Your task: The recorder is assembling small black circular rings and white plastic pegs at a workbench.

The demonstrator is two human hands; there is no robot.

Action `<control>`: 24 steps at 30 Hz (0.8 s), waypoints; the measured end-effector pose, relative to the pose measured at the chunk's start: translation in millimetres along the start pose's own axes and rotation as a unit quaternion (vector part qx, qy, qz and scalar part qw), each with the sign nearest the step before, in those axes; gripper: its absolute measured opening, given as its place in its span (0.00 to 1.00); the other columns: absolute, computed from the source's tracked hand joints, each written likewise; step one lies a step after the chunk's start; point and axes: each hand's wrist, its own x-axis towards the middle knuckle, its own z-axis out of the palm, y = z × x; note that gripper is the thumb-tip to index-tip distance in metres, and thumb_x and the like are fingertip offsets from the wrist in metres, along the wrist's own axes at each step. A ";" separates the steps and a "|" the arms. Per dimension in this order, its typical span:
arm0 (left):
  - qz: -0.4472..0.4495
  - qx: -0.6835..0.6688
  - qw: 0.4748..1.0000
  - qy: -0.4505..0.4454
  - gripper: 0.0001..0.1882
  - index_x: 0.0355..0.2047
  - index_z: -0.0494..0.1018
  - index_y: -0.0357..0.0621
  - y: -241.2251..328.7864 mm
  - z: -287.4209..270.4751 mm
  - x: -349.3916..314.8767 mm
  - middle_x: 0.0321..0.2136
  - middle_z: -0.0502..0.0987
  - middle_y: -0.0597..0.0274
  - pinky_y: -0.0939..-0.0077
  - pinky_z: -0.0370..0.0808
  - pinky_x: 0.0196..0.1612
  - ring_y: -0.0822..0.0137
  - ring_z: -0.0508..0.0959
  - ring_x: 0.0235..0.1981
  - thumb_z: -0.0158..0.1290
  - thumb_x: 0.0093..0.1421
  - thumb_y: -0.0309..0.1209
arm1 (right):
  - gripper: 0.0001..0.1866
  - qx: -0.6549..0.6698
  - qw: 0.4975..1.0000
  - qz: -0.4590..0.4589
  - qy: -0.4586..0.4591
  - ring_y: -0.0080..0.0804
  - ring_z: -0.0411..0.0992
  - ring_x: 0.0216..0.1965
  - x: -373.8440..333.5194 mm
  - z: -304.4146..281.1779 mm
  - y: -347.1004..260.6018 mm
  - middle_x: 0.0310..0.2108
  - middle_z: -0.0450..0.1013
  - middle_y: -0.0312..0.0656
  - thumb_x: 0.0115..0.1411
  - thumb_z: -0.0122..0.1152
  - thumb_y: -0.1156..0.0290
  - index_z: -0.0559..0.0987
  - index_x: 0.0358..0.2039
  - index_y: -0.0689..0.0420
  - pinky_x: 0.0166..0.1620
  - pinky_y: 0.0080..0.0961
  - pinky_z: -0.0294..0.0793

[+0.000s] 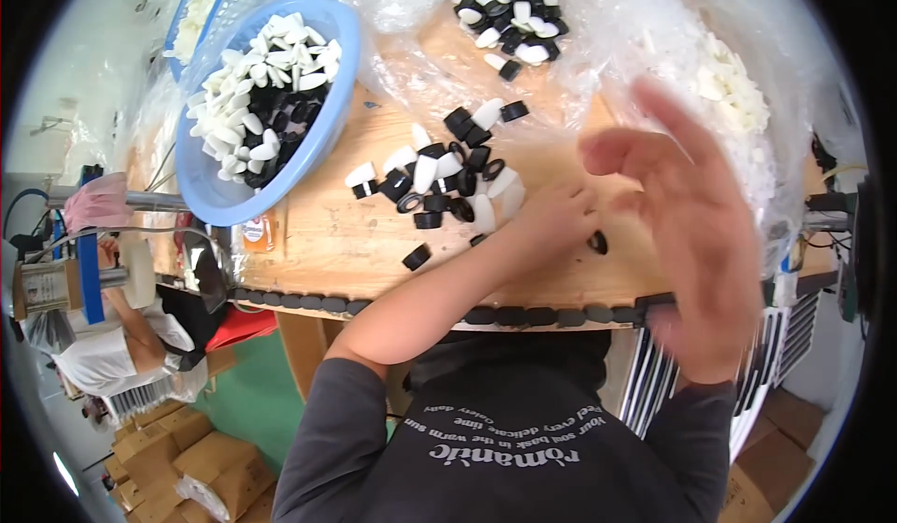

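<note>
My left hand (553,222) rests low over the wooden table, its fingers bent and close together. Whatever they hold, if anything, is hidden. A black ring-shaped cap (598,242) lies just beside its fingertips. Raised on the right is my right hand (696,229), blurred by motion, with fingers apart and nothing visible between them. Left of my left hand spreads a loose pile of black caps (431,219) and white, flat oval pieces (424,174). Some of the white pieces lie partly behind my left forearm.
A blue basin (342,93) at the left holds white and black pieces. Another mixed heap (519,9) lies at the far side. Clear plastic sheeting (402,0) surrounds whitish parts (733,84) at right. A dark segmented strip (523,316) lines the table's near edge. Another person (107,355) is at left.
</note>
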 end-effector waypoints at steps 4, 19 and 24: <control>-0.057 0.057 0.993 -0.085 0.15 0.39 0.73 0.38 -9.4 -45.4 8.9 0.39 0.74 0.52 0.62 0.70 0.47 0.52 0.72 0.43 0.50 0.50 0.23 | 0.15 -0.346 0.936 0.005 -0.069 0.23 0.74 0.29 34.1 -75.5 60.3 0.27 0.75 0.36 0.47 0.64 0.77 0.78 0.38 0.61 0.28 0.20 0.69; -0.142 0.108 0.984 0.024 0.13 0.33 0.70 0.37 -62.5 -80.4 19.9 0.30 0.74 0.53 0.61 0.70 0.40 0.49 0.72 0.36 0.57 0.44 0.16 | 0.14 -0.466 0.862 -0.002 -0.198 0.40 0.74 0.26 43.7 -68.6 135.1 0.21 0.73 0.43 0.44 0.70 0.69 0.74 0.26 0.59 0.31 0.33 0.71; -0.157 0.107 0.981 0.037 0.14 0.35 0.70 0.42 -58.1 -79.6 19.5 0.29 0.75 0.56 0.62 0.67 0.40 0.53 0.72 0.37 0.57 0.46 0.20 | 0.12 -0.467 0.855 -0.016 -0.224 0.39 0.74 0.27 74.8 -70.2 146.9 0.24 0.74 0.44 0.45 0.69 0.68 0.80 0.30 0.59 0.32 0.33 0.72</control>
